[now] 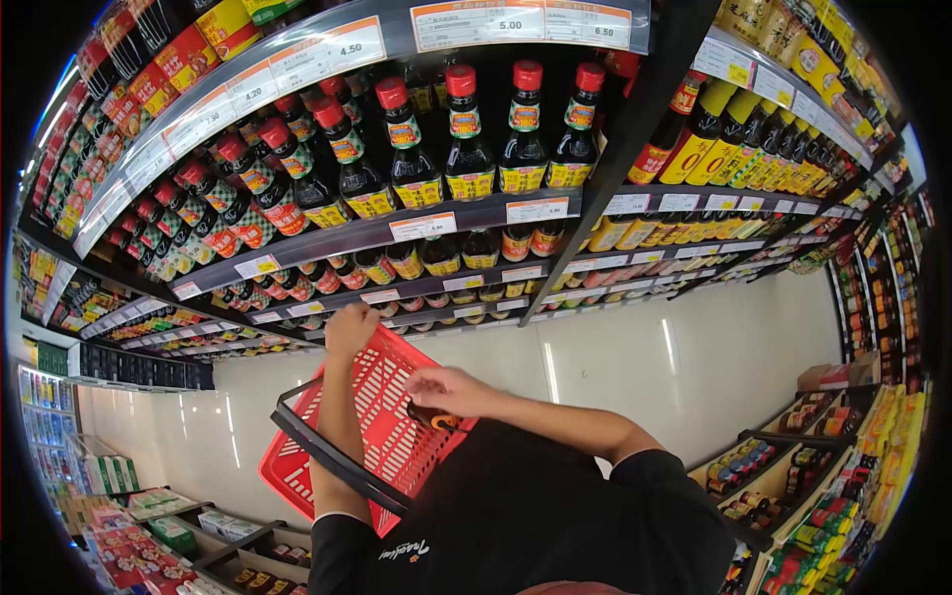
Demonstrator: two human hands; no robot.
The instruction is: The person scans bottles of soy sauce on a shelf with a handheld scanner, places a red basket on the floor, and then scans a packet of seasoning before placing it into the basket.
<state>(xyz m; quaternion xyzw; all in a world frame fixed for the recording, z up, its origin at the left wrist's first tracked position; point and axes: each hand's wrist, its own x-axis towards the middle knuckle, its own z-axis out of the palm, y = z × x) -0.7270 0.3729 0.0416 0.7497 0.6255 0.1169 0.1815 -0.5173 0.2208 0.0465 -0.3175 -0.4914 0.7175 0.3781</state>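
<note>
A red plastic shopping basket [387, 397] hangs from my left forearm, its black handle [342, 461] lying across the arm. My left hand [352, 330] is curled closed beyond the basket's far edge, close to the lower shelf fronts. Whatever may be in its fingers is hidden. Over the basket's right side, my right hand [451, 391] has its fingers bent round a dark bottle with an orange label [434, 416]. Most of that bottle is covered by the hand and the basket's side.
Ahead, a shelf holds rows of red-capped sauce bottles [463, 139] above price tags [423, 226]. Yellow-labelled bottles [699, 139] stand right of a dark upright post. Pale tiled floor [635, 347] lies below, with low display bins [764, 486] at the lower right.
</note>
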